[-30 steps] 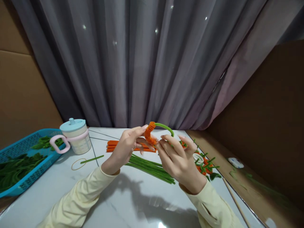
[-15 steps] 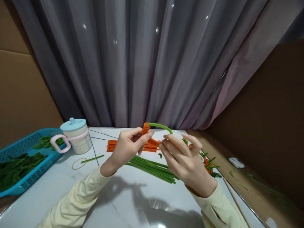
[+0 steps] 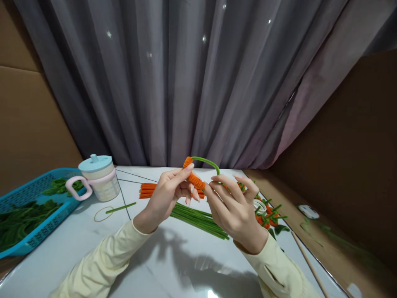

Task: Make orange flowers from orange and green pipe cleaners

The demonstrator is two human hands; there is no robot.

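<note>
Between my two hands, above the table, is a coil of orange pipe cleaner (image 3: 196,181) threaded on a green pipe cleaner (image 3: 207,161). My left hand (image 3: 164,196) pinches the coil near its upper end between thumb and fingers. With its fingertips, my right hand (image 3: 234,211) grips the coil's lower end, where the green pipe cleaner also arches down to the fingers. Behind my left hand lies a bundle of orange pipe cleaners (image 3: 147,191), partly hidden. Straight green pipe cleaners (image 3: 198,220) lie in a bundle under the hands.
At left stand a lidded cup (image 3: 104,182) and a blue basket (image 3: 34,234) of green pieces. A short green stem (image 3: 124,207) lies by a rubber band (image 3: 99,214). Orange and green pieces (image 3: 269,217), a white roll (image 3: 259,206) and a thin stick (image 3: 307,260) are at right.
The coil has tilted and shifted slightly left, and more of it shows. My left thumb has moved up along it. My right hand has moved a little left, uncovering the white roll.
</note>
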